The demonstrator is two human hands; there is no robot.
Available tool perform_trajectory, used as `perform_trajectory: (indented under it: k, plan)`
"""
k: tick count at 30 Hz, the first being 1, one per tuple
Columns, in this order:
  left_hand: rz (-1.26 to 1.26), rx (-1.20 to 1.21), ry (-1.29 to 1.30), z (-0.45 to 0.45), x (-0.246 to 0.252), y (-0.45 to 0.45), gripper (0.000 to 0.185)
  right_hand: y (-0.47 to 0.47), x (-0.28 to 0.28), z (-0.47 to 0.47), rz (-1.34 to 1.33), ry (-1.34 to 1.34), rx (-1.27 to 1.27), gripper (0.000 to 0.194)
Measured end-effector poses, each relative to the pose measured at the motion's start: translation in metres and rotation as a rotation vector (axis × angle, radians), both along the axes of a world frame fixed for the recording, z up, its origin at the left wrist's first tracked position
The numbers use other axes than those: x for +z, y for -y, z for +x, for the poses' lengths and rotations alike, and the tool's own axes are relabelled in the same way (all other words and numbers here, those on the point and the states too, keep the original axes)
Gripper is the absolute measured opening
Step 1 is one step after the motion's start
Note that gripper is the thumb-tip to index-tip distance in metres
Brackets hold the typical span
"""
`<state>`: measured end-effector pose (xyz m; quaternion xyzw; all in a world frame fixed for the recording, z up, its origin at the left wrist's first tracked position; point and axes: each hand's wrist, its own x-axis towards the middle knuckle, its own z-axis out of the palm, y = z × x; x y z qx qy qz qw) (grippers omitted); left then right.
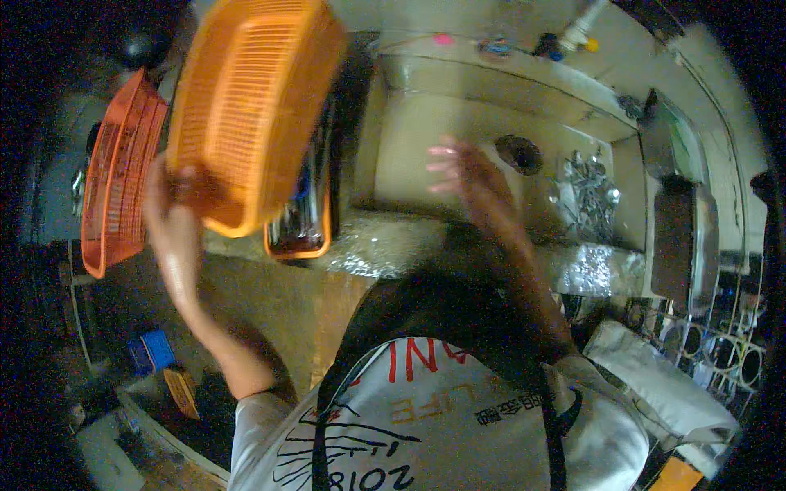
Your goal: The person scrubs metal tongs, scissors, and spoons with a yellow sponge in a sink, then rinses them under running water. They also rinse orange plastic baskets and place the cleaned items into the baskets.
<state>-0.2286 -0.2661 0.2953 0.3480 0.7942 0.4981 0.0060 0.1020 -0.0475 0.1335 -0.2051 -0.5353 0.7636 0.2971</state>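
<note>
My left hand (172, 199) grips the near end of an orange slatted plastic basket (252, 104). The basket is tilted up and blurred, and no contents show inside it. My right hand (470, 169) hovers over a pale rectangular sink (399, 123), fingers spread, holding nothing. A dark round drain hole (519, 153) lies just beyond it in the sink. To the right of that, a pile of shiny metal pieces (586, 196), perhaps cutlery, rests in the basin. Partly hidden under the raised basket is another orange-rimmed basket (298, 253) with dark, glinting long items inside.
A red-orange plastic basket (116, 184) stands at the far left. Wet shine covers the sink's front ledge (381, 242). Small items, one of them pink (443, 40), lie along the back ledge. A metal rack with rings (706, 350) and a white bundle (663, 380) are at right.
</note>
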Motion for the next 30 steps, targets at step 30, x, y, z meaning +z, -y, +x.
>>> perform_trajectory:
  k: [30]
  plan:
    - [-0.049, -0.660, 0.755, 0.363, -0.224, -0.257, 0.020, -0.092, 0.000, 0.249, -0.435, -0.065, -0.271, 0.054]
